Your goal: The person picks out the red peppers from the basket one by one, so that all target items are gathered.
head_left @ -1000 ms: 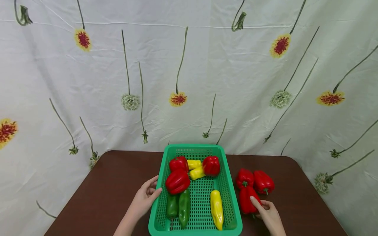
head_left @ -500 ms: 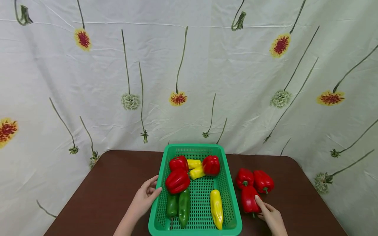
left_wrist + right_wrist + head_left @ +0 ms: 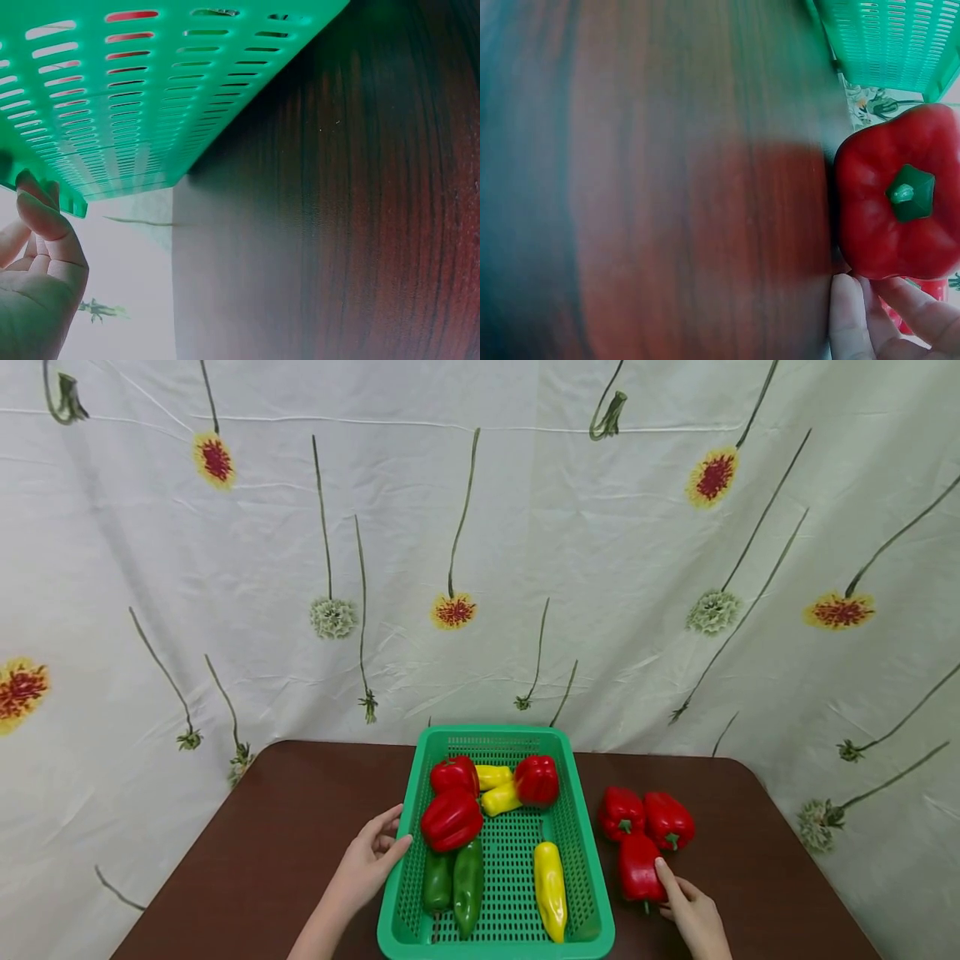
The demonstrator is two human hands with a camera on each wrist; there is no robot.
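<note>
A green plastic basket (image 3: 591, 860) stands in the middle of the dark table. My left hand (image 3: 367, 860) holds its left rim, fingers curled at the edge; the left wrist view shows the fingertips at the rim from below. Right of the basket, my right hand (image 3: 690, 914) grips a red bell pepper (image 3: 639, 868) by its right side, thumb on top. In the right wrist view this pepper lies on the table with its green stem toward the camera. Two more red bell peppers, one left (image 3: 622, 812) and one right (image 3: 669, 820), lie just behind it.
Inside the basket are several red bell peppers (image 3: 452, 820), two green peppers (image 3: 468, 889) and several yellow peppers (image 3: 551, 892). Behind the table (image 3: 300, 827) hangs a white cloth (image 3: 480, 527) printed with flowers.
The front red bell pepper has shifted slightly right, away from the basket, and my right hand has moved with it. The left hand and basket have stayed put.
</note>
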